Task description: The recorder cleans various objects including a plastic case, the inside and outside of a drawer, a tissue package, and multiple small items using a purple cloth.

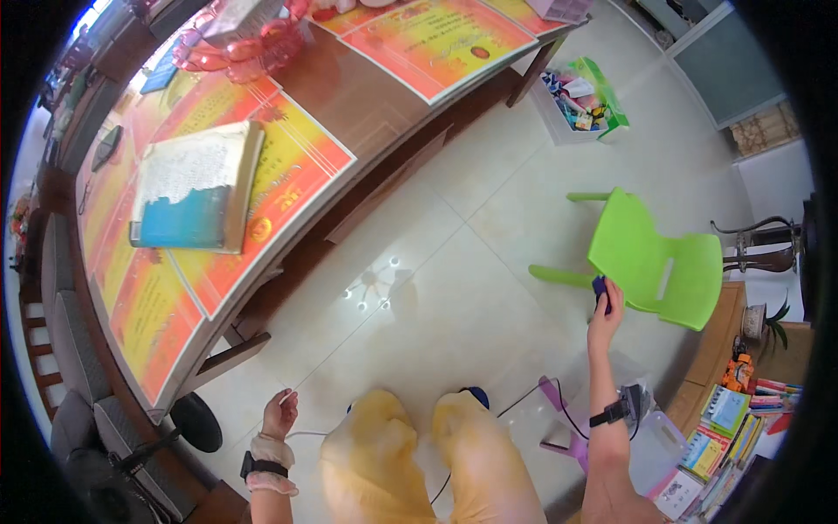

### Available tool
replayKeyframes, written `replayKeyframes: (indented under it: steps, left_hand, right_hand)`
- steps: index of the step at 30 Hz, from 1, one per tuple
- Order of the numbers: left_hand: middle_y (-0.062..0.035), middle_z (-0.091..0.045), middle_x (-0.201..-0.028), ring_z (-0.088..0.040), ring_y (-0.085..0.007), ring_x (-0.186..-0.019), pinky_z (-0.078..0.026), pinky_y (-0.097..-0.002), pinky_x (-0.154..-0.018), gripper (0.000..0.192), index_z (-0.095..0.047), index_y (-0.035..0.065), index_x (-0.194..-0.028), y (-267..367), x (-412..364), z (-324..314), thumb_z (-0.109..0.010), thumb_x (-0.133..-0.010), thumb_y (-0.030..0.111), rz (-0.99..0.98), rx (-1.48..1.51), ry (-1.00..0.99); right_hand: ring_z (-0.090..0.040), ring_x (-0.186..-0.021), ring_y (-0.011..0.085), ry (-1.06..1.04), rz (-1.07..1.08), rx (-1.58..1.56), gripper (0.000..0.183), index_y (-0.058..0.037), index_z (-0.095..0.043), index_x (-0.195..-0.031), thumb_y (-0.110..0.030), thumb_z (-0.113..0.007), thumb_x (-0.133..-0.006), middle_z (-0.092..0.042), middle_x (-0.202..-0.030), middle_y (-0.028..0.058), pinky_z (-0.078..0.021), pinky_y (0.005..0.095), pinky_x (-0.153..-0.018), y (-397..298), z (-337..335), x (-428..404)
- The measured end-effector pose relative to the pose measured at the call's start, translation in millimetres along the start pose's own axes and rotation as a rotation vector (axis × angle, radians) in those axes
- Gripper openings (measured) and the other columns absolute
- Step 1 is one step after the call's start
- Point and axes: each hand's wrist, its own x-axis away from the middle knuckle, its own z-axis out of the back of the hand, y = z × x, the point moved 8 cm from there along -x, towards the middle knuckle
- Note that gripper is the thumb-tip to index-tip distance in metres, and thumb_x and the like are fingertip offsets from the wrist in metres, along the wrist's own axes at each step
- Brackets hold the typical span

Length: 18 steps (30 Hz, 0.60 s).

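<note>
My right hand (609, 308) grips a small dark blue object (599, 288), whose kind I cannot make out. It is at the near edge of a light green plastic child's chair (625, 242); whether the two touch is unclear. My left hand (280, 412) hangs over the tiled floor (458, 288), left of my knees, with its fingers loosely curled. A thin pale streak shows at those fingertips, and I cannot tell whether it is something held. Both wrists carry dark straps with small devices.
A long table (353, 85) bears printed certificates, a worn thick book (190, 190) and a pink glass bowl (262, 49). Beyond it a plastic bin (569, 105) of small items stands on the floor. Books (710, 452) line the right side. A black cable (524, 399) crosses near my legs.
</note>
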Motion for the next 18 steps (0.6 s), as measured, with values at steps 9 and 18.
replayKeyframes:
  steps: [9,18]
  left_hand:
    - [-0.0077,-0.067,-0.094,-0.065,-0.0141,-0.07,-0.047,-0.0223,-0.052,0.014,-0.056,0.0099,-0.105,0.9,127.4,-10.9,-0.051,-0.096,0.019,0.022,0.216,0.046]
    - [-0.0054,-0.067,-0.095,-0.064,-0.0137,-0.072,-0.045,-0.0215,-0.052,0.016,-0.055,0.0118,-0.108,35.1,259.6,2.4,-0.052,-0.095,0.019,-0.055,0.267,0.079]
  right_hand:
    - [-0.058,-0.106,0.029,0.026,-0.333,0.161,0.031,0.0044,-0.062,-0.115,0.005,-0.052,-0.086,-0.059,-0.117,0.017,-0.0423,0.036,-0.098,3.5,184.4,49.6]
    - [-0.063,-0.083,0.0185,0.021,-0.622,0.419,0.031,0.0045,-0.066,-0.11,0.003,-0.053,-0.082,-0.069,-0.095,0.0121,-0.0497,0.0297,-0.078,-5.7,458.5,48.1]
